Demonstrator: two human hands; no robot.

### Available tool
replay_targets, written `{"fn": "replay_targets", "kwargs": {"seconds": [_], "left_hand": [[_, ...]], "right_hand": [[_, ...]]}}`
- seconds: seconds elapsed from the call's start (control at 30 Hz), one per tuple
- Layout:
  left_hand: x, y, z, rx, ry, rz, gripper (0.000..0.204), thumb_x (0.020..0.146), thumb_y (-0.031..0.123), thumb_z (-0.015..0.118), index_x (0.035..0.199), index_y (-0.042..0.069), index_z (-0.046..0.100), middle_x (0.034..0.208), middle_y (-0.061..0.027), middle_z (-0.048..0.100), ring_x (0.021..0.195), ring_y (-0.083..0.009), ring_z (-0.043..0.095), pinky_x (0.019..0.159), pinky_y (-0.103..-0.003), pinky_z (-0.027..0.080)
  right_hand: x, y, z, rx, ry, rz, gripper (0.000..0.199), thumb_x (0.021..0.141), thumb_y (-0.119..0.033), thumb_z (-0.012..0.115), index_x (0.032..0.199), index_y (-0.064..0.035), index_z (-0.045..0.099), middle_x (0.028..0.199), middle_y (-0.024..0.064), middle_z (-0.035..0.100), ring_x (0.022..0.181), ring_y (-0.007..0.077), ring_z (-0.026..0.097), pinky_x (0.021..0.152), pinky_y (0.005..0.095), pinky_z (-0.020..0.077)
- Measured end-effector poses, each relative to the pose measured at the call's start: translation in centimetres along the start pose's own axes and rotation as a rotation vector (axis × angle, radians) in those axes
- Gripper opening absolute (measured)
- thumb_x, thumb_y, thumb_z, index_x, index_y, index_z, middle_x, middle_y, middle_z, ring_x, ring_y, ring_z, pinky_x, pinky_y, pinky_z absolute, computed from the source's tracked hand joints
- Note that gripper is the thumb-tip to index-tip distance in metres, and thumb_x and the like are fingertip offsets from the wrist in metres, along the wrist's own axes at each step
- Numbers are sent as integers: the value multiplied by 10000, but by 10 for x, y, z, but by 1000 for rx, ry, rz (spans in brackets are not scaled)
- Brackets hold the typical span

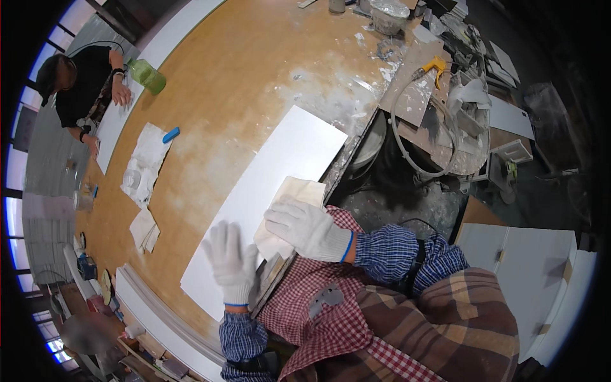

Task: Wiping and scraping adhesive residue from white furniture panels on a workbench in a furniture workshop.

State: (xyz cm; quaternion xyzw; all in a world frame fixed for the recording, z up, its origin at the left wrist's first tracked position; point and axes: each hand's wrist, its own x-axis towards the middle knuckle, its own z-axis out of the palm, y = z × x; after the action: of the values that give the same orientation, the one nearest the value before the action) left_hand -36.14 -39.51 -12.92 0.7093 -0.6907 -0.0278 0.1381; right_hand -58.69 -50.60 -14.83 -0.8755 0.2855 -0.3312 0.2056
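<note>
A long white panel (280,149) lies slantwise along the near edge of the worktable. On it rests a folded cream cloth (300,189), and my right hand (304,229) is on top of the cloth, its fingers together and hiding the middle of it. My left hand (229,261) is over the nearer end of the panel, fingers stretched and spread with nothing in them; they are slightly blurred. White knit gloves with blue cuffs cover both hands. Whether the left palm touches the panel, I cannot tell.
White dust marks the brown worktable (210,83). A crumpled white sheet (146,159) lies left, beside a blue block (171,135). Across the table a person (86,95) leans over another white panel near a green jug (147,76). A yellow air gun (436,67) with hose lies right.
</note>
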Motion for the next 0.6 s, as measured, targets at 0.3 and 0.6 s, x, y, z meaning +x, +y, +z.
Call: {"fn": "replay_targets", "kwargs": {"seconds": [0.3,0.6], "left_hand": [[41,36,23,94,-120,89,902,789,643,768,1471,87,568,1575,-188,487,1469,-487,379,1183,-736,180],[48,46,14,91,-210,27,904,797,582,784,1509,82,539,1618,-222,443,1510,-497,336,1232,-697,149]], "right_hand": [[-10,78,-148,-503,388,418,503,783,13,712,1279,-71,708,1151,157,691,1051,345,674,891,402,558],[-3,59,-72,-284,-68,477,480,805,-130,744,1283,-162,710,988,89,650,875,316,677,722,397,550]]}}
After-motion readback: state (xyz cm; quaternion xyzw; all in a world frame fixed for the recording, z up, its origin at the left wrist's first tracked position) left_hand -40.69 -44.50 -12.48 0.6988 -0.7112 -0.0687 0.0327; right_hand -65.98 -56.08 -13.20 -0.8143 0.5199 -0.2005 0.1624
